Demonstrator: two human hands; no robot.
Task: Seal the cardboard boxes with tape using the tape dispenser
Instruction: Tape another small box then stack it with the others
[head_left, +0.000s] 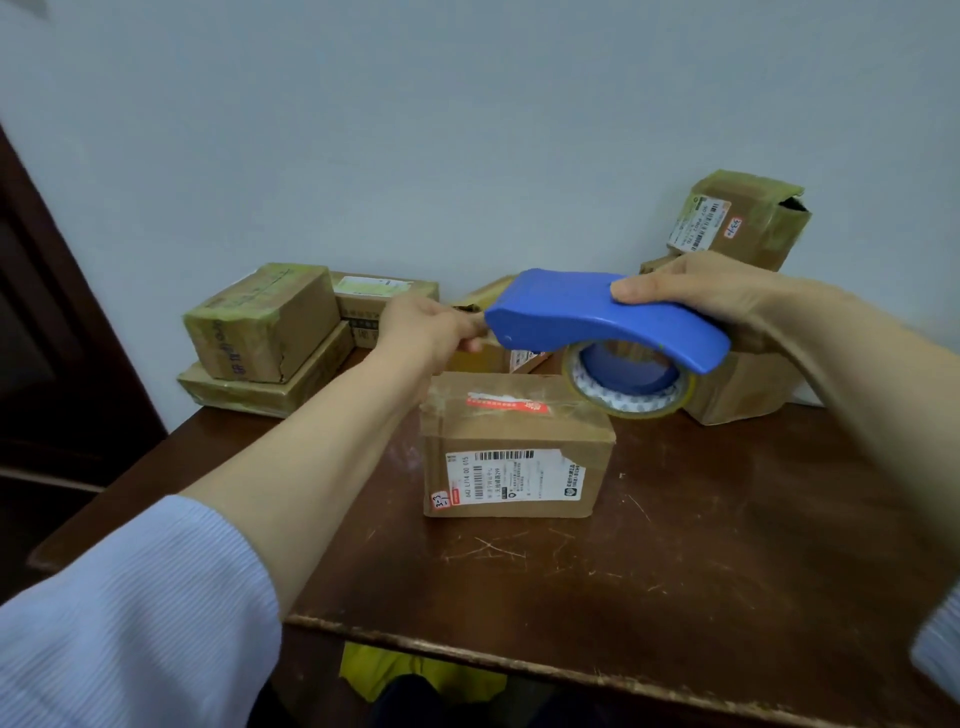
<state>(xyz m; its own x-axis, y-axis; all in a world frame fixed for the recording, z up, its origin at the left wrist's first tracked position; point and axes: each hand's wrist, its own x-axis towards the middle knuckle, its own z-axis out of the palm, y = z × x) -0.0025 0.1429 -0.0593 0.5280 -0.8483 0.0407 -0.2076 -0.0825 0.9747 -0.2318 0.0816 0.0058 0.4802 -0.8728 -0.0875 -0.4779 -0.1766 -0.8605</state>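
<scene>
A small cardboard box (514, 457) with a white shipping label and a red sticker stands in the middle of the brown table (675, 545). Above its top hangs a blue tape dispenser (597, 319) with a roll of clear tape (631, 387) under its right end. My right hand (696, 291) grips the dispenser from above. My left hand (431, 325) pinches at the dispenser's left tip, where the tape end sits; the tape itself is hard to make out.
Taped boxes are stacked at the back left (262, 325) against the wall. More boxes stand at the back right (737, 218), one (743, 389) behind the dispenser. The table's front edge (519, 654) is chipped. A dark door (47, 338) is at the left.
</scene>
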